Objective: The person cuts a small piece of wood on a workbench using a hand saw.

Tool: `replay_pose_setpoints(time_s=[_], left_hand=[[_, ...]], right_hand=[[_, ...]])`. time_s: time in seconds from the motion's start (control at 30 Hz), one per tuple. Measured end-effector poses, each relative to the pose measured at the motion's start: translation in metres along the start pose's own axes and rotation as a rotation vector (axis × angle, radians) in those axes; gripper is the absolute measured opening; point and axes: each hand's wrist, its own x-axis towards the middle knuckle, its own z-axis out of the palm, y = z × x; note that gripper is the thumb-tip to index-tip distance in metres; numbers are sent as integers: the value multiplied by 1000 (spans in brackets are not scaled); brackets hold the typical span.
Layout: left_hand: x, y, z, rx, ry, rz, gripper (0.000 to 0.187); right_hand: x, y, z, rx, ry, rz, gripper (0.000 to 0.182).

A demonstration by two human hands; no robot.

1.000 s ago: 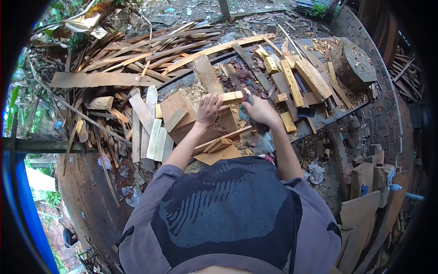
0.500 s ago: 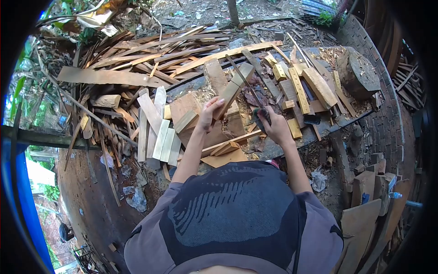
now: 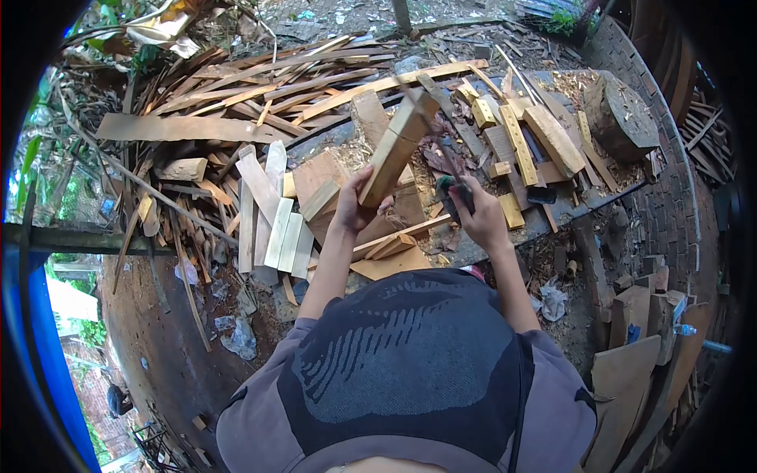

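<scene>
My left hand (image 3: pixel 356 206) is wrapped around the lower end of a squared wooden block (image 3: pixel 398 146), which tilts up and away from me. A dark line crosses the block near its upper part. In my right hand (image 3: pixel 482 221) is the dark handle of a machete (image 3: pixel 447 154), its long narrow blade smeared by motion. The blade slants up to the left and overlaps the block's far end in this view. Below the block lies a broad wooden board (image 3: pixel 319 172), with a short offcut (image 3: pixel 321 199) beside my left hand.
Long wood strips (image 3: pixel 236 87) are heaped at the back left. Yellowish drilled bars (image 3: pixel 516 150) and a thick beam (image 3: pixel 554 140) lie to the right, near a tree stump (image 3: pixel 623 122). Pale slats (image 3: pixel 285 240) rest left. Boards (image 3: pixel 623 370) lean at lower right.
The block has been turned and lifted slightly in my left hand, showing a wider, lighter face. The machete blade has swung a little, and my right hand has shifted slightly right.
</scene>
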Motion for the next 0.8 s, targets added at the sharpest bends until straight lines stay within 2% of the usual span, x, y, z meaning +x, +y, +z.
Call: replay_pose_setpoints(time_s=[0.1, 0.23, 0.33, 0.43, 0.5, 0.53, 0.63, 0.67, 0.77, 0.8], left_hand=[[-1, 1, 2, -138, -38, -28, 51], [-2, 2, 7, -192, -67, -46, 51], [0, 2, 4, -224, -164, -55, 51], [2, 1, 11, -159, 3, -35, 47], [9, -4, 0, -106, 31, -115, 44], [14, -8, -9, -81, 47, -157, 43], [39, -17, -62, -89, 261, -316, 42], [54, -22, -80, 73, 302, -318, 35], [86, -27, -119, 190, 258, -438, 33], [99, -31, -131, 225, 307, -447, 32]], right_hand=[[1, -4, -5, -96, 23, -49, 27], [1, -14, -10, -11, 99, -66, 28], [1, -14, -12, -29, 89, -47, 27], [0, -9, -10, -39, 67, -39, 27], [-3, -2, -7, -51, 39, 11, 28], [-4, 3, -4, -61, 22, 54, 28], [-11, 23, 8, -45, -52, 199, 31], [-13, 31, 13, -32, -80, 249, 33], [-23, 54, 30, -134, -150, 323, 35], [-25, 55, 32, -136, -188, 363, 35]])
